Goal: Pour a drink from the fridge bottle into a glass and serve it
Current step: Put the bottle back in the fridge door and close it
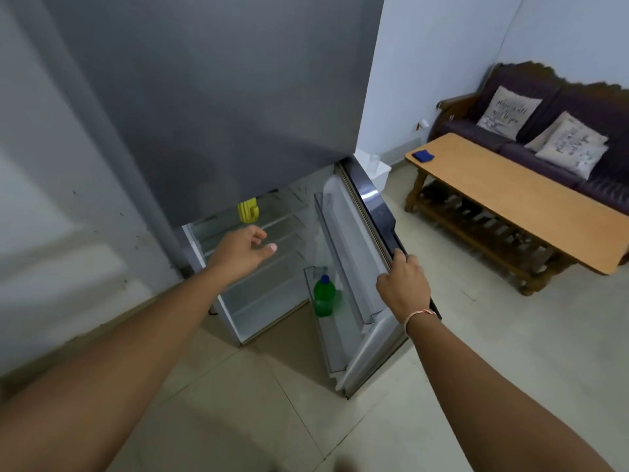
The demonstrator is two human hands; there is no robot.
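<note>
Green bottle in door rack, just left of right hand gripping fridge door

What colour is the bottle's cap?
Blue, on the green bottle in the fridge door; head view.

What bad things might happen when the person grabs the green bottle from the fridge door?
1. The bottle stands low in the door's bottom shelf, and the left hand hovers open well above it, so a hasty reach might knock it over.
2. The right hand grips the door edge; letting go might allow the door to swing onto the reaching arm.
</note>
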